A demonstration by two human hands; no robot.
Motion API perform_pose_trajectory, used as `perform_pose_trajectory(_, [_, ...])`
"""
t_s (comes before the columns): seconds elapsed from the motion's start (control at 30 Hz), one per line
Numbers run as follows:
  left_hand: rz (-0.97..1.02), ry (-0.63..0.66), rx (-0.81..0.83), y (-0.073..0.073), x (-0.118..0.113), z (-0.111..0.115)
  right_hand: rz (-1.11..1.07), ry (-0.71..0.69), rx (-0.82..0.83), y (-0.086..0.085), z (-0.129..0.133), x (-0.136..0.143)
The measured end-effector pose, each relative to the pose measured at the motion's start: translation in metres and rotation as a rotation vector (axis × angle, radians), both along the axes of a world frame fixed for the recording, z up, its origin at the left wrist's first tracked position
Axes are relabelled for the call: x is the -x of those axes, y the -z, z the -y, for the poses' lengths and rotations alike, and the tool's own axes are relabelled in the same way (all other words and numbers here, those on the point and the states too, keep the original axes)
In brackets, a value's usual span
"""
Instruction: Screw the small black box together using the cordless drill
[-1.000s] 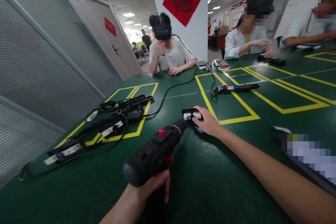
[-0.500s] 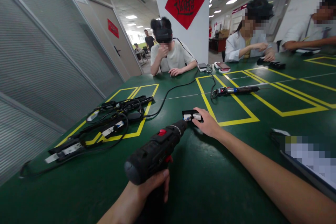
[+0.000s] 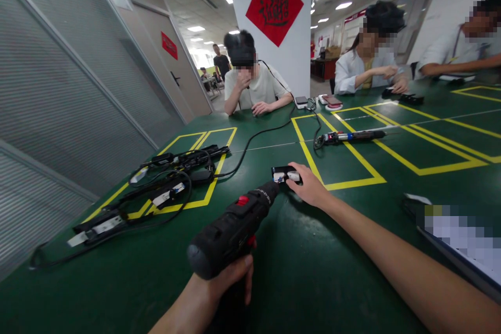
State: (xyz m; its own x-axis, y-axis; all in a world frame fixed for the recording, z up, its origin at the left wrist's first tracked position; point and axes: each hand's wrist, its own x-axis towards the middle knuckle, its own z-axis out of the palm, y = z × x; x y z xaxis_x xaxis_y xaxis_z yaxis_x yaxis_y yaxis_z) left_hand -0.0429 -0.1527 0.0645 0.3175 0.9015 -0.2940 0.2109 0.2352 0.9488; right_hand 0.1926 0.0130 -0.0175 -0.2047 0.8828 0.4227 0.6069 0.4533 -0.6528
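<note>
My left hand (image 3: 230, 279) is wrapped round the grip of a black cordless drill (image 3: 230, 232) with red parts. The drill's chuck points away to the upper right. Its front end meets the left side of a small black part with white labels (image 3: 278, 176); the exact contact is too small to make out. Around the right side of that small part, my right hand (image 3: 307, 185) has its thumb and fingers closed, holding it at the table surface.
Black devices with cables (image 3: 168, 188) lie at left on the green table (image 3: 313, 271). A pen-like tool (image 3: 352, 136) lies beyond my right hand, a pixelated flat object (image 3: 462, 240) at right. Several people sit across the table.
The view has shifted very slightly. The seated person opposite has lowered their head a little. Both my hands keep their hold, with the drill still against the small part.
</note>
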Motion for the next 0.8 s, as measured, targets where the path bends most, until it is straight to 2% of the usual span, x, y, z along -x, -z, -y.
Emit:
perform_pose_trajectory(0.23, [-0.01,0.002,0.004,0.0011,0.0023,0.002,-0.003,0.001,0.001,-0.001,0.0003,-0.0001])
perform_pose_trajectory(0.43, [-0.04,0.049,0.012,-0.0043,0.0022,-0.0002,0.001,0.004,0.007,-0.0026,0.0017,-0.0001])
perform_pose_trajectory(0.8, [0.024,0.018,0.046,-0.0023,0.0017,-0.0004,0.003,0.007,-0.008,0.0015,-0.0014,0.0004])
